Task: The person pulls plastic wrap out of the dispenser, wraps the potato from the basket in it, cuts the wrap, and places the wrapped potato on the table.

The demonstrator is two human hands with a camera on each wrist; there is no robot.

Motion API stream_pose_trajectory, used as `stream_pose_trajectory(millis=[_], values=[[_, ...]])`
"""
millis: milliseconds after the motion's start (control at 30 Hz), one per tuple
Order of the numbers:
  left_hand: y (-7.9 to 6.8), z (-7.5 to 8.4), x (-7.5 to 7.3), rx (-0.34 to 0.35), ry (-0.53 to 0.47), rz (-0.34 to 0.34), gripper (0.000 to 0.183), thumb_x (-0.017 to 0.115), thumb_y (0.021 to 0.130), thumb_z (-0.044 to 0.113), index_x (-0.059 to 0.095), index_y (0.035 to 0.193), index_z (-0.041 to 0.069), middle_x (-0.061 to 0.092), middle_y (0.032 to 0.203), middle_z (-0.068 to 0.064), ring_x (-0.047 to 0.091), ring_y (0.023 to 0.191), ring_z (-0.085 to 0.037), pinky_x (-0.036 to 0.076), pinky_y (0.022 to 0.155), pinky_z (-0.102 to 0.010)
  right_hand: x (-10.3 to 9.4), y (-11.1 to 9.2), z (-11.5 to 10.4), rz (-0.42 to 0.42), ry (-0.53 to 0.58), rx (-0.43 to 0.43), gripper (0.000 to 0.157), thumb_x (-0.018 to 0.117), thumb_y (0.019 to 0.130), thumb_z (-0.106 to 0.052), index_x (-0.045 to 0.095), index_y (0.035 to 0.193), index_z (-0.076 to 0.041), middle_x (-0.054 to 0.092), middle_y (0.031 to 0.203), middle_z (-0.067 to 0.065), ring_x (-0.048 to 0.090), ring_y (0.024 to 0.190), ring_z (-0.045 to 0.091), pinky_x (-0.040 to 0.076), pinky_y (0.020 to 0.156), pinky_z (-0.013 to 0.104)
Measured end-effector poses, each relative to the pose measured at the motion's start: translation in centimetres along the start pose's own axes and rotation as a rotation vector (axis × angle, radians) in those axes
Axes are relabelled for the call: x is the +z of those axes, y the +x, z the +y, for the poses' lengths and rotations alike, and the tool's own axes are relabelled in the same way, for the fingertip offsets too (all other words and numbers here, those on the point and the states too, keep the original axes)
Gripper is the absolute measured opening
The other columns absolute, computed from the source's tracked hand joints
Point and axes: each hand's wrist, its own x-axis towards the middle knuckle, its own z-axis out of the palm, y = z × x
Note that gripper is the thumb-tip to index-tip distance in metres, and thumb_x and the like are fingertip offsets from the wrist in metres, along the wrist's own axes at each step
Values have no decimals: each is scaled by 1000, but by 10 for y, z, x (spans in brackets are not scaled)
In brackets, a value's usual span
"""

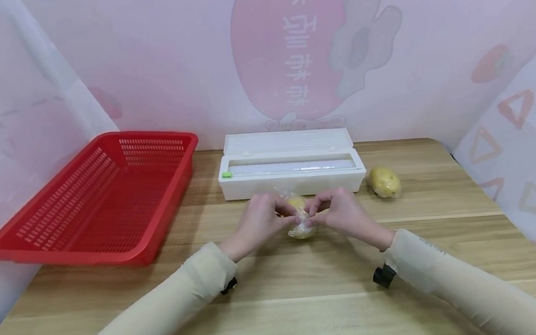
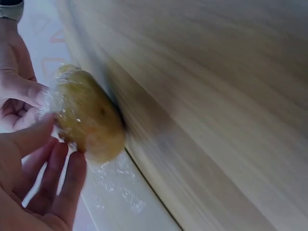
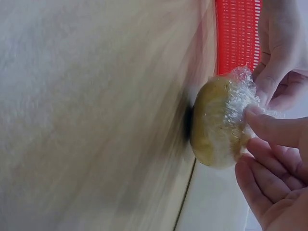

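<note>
A yellow potato sits on the table, wrapped in clear cling film that bunches up in crinkles on its top. My left hand pinches the bunched film between thumb and fingers from the left. From the other side, my right hand pinches the same film, its thumb close to the left one. Some lower fingers of both hands lie against or near the potato's side. Just behind stands a white cling film box, its lid raised and a roll inside.
Right of the box lies a second potato, shiny with film. A red plastic basket with slotted walls stands on the left of the wooden table. Printed cloth walls close in the back and sides.
</note>
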Motion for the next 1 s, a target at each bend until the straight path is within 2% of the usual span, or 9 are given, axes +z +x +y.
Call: stream_pose_trajectory(millis=[133,267,500,600,733,833,933,1000], values=[[2,3,0,-91,-34,-19,10,86,77,18,77,80,16,69,75,12,63,70,-2,51,67,-24,0,-1,0,-6,-8,-8,18,88,72,-8,71,72,-13,72,83,-4,69,81,13,55,77,37],[3,5,0,-143,-48,-32,11,86,77,20,77,80,16,69,74,13,63,70,-2,52,67,-25,0,-2,1,3,-3,-6,16,87,74,-6,72,73,-12,71,80,-4,69,78,13,55,73,32],[4,5,-1,-166,-61,-16,9,84,80,23,78,75,20,68,71,15,63,70,-4,51,66,-29,-2,1,1,-3,24,1,12,84,77,-6,73,79,-11,71,78,-4,69,78,15,55,70,31],[4,3,-1,-186,-86,-18,10,86,78,23,77,73,21,67,69,16,63,69,-5,50,66,-29,-5,2,0,-28,33,-15,12,85,78,-14,73,82,-11,71,80,-3,69,78,16,55,69,32],[5,0,-1,-197,-110,-20,12,87,76,25,76,71,21,67,68,15,62,69,-6,49,68,-30,-7,6,2,-25,34,-21,19,88,75,-23,73,80,-13,70,77,-3,68,72,16,55,64,32],[6,0,-1,-194,-112,-21,13,88,75,26,77,71,20,67,68,15,62,68,-7,48,68,-31,-7,9,4,-9,24,-9,19,89,73,-20,72,77,-13,69,75,-3,68,70,17,55,62,30],[5,0,-1,-186,-107,-28,12,87,76,25,77,75,18,68,71,12,63,69,-8,49,68,-30,-7,12,5,2,10,8,19,89,73,-18,72,76,-13,69,74,-4,67,69,18,55,63,32],[5,-1,-1,-164,-108,-33,13,86,78,24,78,84,15,71,79,8,65,72,-8,52,68,-28,-6,14,6,5,8,8,18,89,73,-18,72,77,-13,69,75,-4,67,70,16,55,64,34]])
